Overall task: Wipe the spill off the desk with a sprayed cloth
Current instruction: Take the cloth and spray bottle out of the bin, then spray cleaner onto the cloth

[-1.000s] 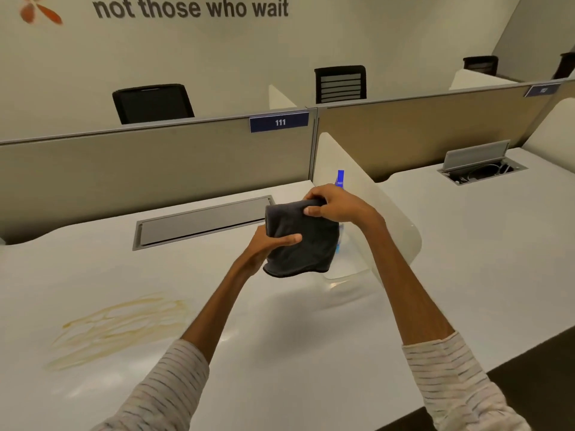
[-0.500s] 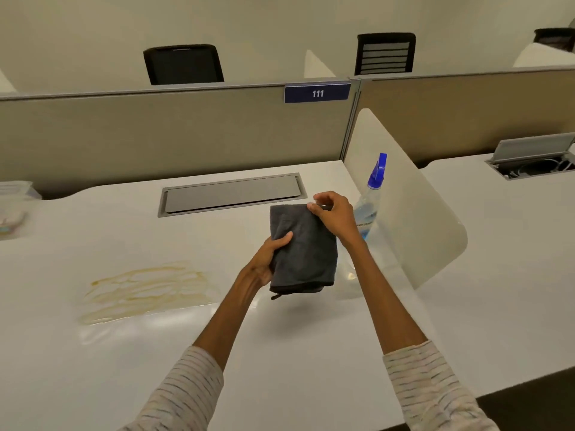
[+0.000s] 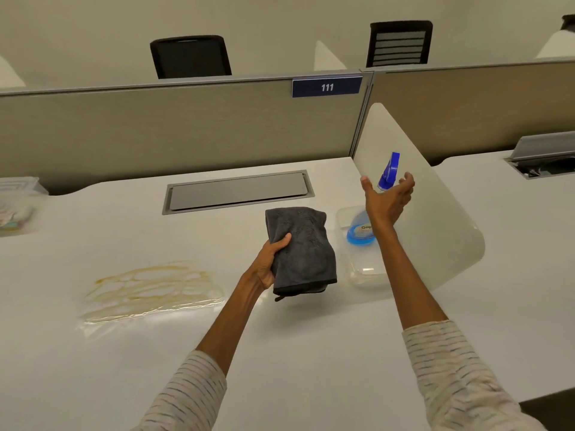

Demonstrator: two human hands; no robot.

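A folded dark grey cloth [image 3: 301, 250] hangs above the white desk [image 3: 311, 353], held at its left edge by my left hand [image 3: 270, 262]. My right hand [image 3: 387, 199] is open, fingers spread, right in front of the neck of a spray bottle [image 3: 361, 230] with a blue nozzle and blue liquid. The hand does not grip the bottle. The bottle stands in a clear plastic tray [image 3: 364, 275]. A yellowish-brown spill [image 3: 155, 286] streaks the desk to the left of the cloth.
A grey cable hatch [image 3: 238, 192] lies flat behind the cloth. A white curved divider [image 3: 435, 219] rises just right of the bottle. A beige partition [image 3: 186, 126] closes the back. A clear container [image 3: 17, 205] sits at the far left.
My right hand let go of the cloth's top corner and moved right and up to the spray bottle, opening. The left hand keeps the cloth. The view came closer.
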